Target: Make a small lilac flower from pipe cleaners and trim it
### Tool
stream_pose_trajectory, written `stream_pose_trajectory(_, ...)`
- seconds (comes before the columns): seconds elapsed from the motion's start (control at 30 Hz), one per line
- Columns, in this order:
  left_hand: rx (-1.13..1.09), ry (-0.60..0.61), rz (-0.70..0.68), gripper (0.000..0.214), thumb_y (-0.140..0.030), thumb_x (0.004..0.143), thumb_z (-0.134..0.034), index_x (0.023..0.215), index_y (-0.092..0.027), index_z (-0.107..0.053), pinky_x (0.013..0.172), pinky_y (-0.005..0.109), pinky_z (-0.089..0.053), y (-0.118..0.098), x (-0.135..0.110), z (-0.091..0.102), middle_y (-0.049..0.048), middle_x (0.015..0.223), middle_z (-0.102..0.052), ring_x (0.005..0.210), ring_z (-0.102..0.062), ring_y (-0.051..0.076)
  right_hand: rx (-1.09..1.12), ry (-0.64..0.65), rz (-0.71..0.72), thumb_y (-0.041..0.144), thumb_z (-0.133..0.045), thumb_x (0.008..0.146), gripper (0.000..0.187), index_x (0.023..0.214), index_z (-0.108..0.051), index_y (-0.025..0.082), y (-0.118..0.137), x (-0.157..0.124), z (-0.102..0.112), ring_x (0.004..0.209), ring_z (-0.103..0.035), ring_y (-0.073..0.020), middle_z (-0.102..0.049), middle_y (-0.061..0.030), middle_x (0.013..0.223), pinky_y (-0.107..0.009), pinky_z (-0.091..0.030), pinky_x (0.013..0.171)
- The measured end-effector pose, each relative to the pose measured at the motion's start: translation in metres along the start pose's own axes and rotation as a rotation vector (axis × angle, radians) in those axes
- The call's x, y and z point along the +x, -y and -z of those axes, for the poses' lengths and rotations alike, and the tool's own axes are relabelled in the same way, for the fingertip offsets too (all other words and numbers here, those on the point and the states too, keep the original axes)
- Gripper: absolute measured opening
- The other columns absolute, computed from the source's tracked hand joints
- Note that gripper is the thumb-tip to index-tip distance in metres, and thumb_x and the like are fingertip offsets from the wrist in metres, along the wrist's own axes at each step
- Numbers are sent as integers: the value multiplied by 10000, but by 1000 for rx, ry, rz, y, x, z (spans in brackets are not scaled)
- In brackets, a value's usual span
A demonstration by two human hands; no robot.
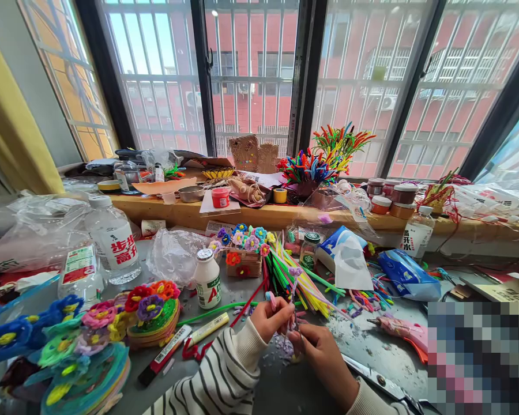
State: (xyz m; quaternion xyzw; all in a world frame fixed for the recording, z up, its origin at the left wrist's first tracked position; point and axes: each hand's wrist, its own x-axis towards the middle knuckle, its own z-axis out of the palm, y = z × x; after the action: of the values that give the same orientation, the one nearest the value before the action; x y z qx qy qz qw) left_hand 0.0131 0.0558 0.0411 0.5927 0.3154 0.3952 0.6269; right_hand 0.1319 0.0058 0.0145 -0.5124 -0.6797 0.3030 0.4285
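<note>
My left hand point(270, 320) is pinched around a thin purple pipe cleaner point(294, 282), whose fuzzy lilac top sticks up above the fingers. A small pale pink-and-blue piece shows at that hand's raised fingertip. Close by on the right, my right hand point(322, 351) is closed at the lower part of the same pipe cleaner; its fingertips partly hide what they grip. Lilac fluff point(285, 349) lies on the grey table below both hands. Behind them spreads a bundle of green, yellow and white pipe cleaners point(311, 282).
Large scissors point(380, 377) and a pink glue gun point(400, 331) lie to the right. Pipe-cleaner flowers point(99, 314) stand at left, near a marker point(164, 354) and a white bottle point(208, 279). Farther back are a flower basket point(244, 262) and tissue packs point(409, 274). The bottom-right corner is pixelated.
</note>
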Motion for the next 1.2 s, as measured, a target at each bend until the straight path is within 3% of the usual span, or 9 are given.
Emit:
stream_pose_trajectory(0.2, -73, 51, 6, 331, -421, 590, -573, 464, -152, -427, 412, 200, -289, -3, -1, 0, -38, 396, -450, 370, -390, 57, 199, 68, -46, 594, -327, 704, 538, 403, -408, 156, 1, 0, -4, 401, -306, -80, -334, 34, 396, -208, -216, 409)
stream_pose_trajectory(0.5, -80, 58, -43, 314, -396, 617, -552, 474, -146, -426, 409, 210, -293, -1, -1, 0, -30, 393, -470, 371, -402, 65, 235, 59, -43, 624, -358, 670, 551, 394, -404, 149, 1, 1, -4, 411, -306, -81, -344, 24, 402, -212, -217, 417)
stream_pose_trajectory(0.77, -64, 75, 16, 317, -398, 579, -557, 453, -155, -398, 340, 193, -228, 1, -1, 0, -41, 348, -447, 300, -350, 43, 389, 193, -2, 683, -242, 667, 612, 417, -419, 154, 1, -1, -6, 336, -264, -62, -291, 47, 351, -202, -192, 364)
stream_pose_trajectory(1.2, -31, 73, 16, 340, -434, 562, -532, 415, -156, -403, 321, 192, -217, -6, -3, -2, -42, 323, -414, 282, -338, 42, 232, 112, -21, 627, -354, 670, 544, 389, -338, 162, 1, -2, 0, 381, -261, -64, -297, 40, 381, -210, -184, 387)
